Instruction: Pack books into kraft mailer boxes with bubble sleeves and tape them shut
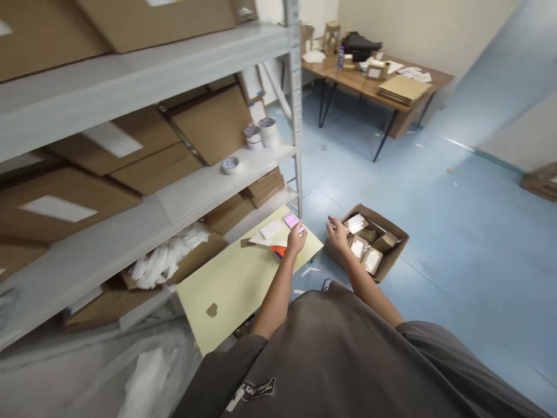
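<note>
My left hand point(296, 239) is over the far right corner of a pale yellow table point(230, 287). Its fingers are closed at the near end of a phone point(291, 220) with a bright pink screen. Just below the wrist, an orange and blue object point(279, 251) is partly hidden, and I cannot make out its kind. White papers point(270, 230) lie to the left of the hand. My right hand point(337, 235) is held in the air with fingers apart and nothing in it, beside an open cardboard box point(394, 255) holding several small brown packages point(372, 259) with white labels.
A grey metal shelf point(169, 212) on the left carries large cartons point(213, 125) and several tape rolls point(268, 132). White crumpled material point(169, 255) fills a lower box. A wooden table point(354, 81) with flat cardboard point(404, 88) stands at the back. Paper scraps point(310, 271) lie on the blue floor.
</note>
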{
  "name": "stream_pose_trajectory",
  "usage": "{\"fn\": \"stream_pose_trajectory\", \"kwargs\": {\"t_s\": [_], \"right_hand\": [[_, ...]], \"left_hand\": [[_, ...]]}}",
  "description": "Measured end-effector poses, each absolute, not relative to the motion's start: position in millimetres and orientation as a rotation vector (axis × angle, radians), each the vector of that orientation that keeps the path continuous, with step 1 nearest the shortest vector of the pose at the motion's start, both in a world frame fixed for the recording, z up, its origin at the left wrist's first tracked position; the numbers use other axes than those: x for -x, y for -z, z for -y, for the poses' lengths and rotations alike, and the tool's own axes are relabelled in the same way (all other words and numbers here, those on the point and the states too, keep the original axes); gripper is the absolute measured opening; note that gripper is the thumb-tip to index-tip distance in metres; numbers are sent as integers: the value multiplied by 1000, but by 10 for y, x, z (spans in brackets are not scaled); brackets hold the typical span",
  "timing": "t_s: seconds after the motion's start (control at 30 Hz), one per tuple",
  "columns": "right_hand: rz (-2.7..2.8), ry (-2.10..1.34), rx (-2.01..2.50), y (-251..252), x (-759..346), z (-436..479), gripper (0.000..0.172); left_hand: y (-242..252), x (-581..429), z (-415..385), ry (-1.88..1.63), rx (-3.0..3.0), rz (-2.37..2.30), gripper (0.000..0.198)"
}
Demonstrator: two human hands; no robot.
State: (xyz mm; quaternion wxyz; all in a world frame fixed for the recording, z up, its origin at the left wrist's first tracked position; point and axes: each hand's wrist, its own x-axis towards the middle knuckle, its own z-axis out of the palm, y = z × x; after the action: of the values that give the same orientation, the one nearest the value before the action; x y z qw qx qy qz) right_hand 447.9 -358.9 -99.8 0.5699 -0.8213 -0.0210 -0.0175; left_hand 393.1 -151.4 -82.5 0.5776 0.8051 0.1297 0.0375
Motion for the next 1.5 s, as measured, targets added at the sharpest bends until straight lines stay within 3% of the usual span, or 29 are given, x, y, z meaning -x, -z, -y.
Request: {"fn": "stream_pose_trajectory", "kwargs": {"t_s": [0.23, 0.43, 0.6, 0.83, 1.0, 1.1, 1.23, 1.5], "right_hand": [[447, -124, 1987, 873, -3971, 2158, 53], [631, -123, 2075, 911, -3532, 1653, 51], [630, -163, 2175, 1087, -3358, 1667, 50], [522, -387, 2306, 1786, -3355, 1787, 42], [520, -579, 2390, 2361, -3366, 1775, 33], [515, -715, 2429, 2577, -3369, 1774, 40], [594, -775, 2504, 2635, -3361, 1777, 55], [741, -939, 2659, 2349, -3385, 1763, 55]], "left_hand": [[772, -2789, 140, -293, -1817, -554, 52], [1039, -2083, -438, -314, -1772, -688, 56], [1277, -2133, -451, -213, -1827, -706, 50], [1748, -2704, -313, 111, -2077, -749, 68], [2105, -3096, -275, 244, -2242, -693, 58], [2226, -3286, -256, 322, -2301, -683, 46], [2206, -3459, -211, 391, -2383, -679, 28], [1849, -3601, -247, 436, -2613, -639, 42]]}}
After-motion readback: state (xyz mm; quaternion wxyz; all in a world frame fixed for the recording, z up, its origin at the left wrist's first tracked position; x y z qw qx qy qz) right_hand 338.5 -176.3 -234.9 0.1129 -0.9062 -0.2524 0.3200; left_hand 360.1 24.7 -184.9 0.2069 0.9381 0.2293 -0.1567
